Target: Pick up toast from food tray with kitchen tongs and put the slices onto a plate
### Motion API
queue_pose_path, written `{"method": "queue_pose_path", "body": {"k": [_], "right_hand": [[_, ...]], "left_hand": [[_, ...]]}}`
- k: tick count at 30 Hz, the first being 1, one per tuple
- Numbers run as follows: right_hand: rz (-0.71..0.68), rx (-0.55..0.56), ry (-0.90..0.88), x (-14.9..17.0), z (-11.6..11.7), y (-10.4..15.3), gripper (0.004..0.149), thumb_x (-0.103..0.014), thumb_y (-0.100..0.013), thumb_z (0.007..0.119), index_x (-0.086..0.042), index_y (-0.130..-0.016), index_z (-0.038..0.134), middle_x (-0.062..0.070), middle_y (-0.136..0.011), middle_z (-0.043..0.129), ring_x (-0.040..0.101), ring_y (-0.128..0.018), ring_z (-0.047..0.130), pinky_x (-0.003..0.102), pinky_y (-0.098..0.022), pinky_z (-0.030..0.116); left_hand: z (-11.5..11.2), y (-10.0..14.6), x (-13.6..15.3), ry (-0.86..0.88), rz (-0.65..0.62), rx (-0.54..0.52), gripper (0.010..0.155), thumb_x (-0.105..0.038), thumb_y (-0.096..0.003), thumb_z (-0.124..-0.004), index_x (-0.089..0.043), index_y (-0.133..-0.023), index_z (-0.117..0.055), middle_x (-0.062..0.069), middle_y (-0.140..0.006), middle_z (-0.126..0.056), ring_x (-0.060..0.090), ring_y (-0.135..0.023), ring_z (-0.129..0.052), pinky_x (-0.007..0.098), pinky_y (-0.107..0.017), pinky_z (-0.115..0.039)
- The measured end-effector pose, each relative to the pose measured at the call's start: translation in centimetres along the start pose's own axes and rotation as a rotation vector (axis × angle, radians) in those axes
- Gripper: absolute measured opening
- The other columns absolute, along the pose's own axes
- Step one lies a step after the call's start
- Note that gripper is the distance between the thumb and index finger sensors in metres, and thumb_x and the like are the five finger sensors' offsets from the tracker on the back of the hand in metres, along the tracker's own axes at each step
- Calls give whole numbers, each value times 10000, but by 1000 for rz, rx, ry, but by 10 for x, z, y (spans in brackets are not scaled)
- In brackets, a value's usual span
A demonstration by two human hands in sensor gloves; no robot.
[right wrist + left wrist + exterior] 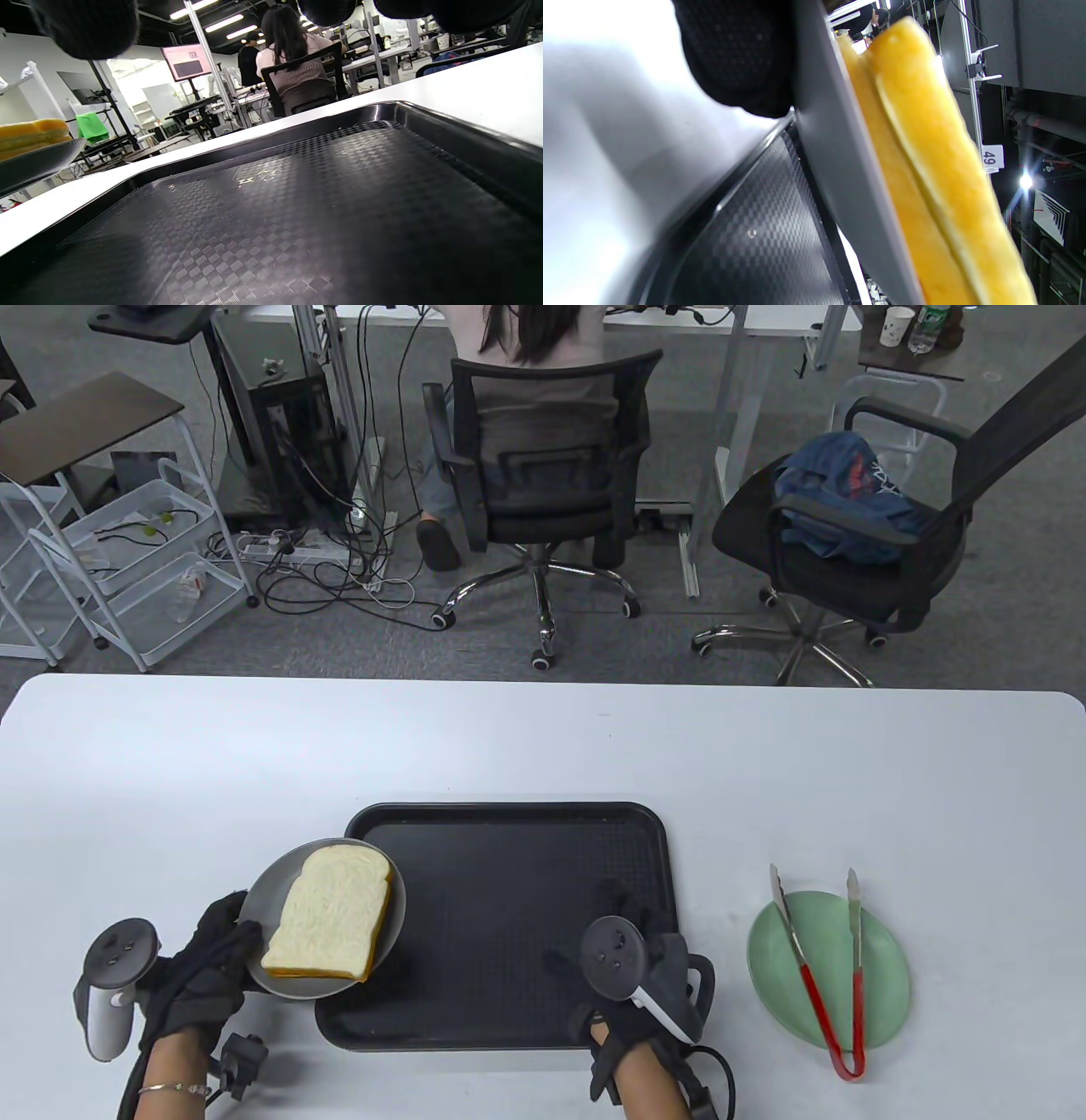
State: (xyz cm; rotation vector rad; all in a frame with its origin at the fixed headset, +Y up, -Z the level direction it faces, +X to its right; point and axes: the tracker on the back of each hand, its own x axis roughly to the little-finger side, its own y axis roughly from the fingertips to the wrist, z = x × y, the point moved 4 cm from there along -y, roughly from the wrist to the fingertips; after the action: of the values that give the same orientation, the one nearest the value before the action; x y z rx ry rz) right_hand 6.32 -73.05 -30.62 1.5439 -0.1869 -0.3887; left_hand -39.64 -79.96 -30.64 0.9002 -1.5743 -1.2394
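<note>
Two stacked toast slices (335, 920) lie on a grey plate (257, 899). My left hand (208, 967) grips that plate by its near-left rim and holds it tilted over the left edge of the black food tray (526, 899). The left wrist view shows the plate (840, 169) on edge with the toast (925, 148) against it. My right hand (624, 912) is over the tray's near right part, fingers spread and holding nothing. The red-handled tongs (816, 997) lie across a green plate (887, 984) to the right of the tray, and neither hand touches them.
The tray floor (297, 203) is bare. Beyond the table's far edge stand two office chairs (543, 466), one with a person seated, and a white wire cart (127, 560) at the left.
</note>
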Motion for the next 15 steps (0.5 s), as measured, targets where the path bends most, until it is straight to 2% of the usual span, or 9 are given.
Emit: {"method": "queue_pose_path", "body": {"k": [5,15], "right_hand": [[-58,80,12,8,9,1,965,-569,-392,768,7,-999,289,355,-1021,445,683,-803,454,740,-463,569],[-93,16,4,15,19,4,971,-569,-399,761,10,-999,263,365,-1028,394,689,-815,399,758,-474,529]], "left_hand": [[-1,-1,0,-14,10,4,602,-208,-718,-568,29,-1202,-300,217,-1003,-743,230,-587,-1043,233,-436,-969],[-11,-4,-3,-31,9,25,602,-208,-718,-569,28,-1202,-299,220,-1008,-738,240,-595,-1042,240,-441,-970]]}}
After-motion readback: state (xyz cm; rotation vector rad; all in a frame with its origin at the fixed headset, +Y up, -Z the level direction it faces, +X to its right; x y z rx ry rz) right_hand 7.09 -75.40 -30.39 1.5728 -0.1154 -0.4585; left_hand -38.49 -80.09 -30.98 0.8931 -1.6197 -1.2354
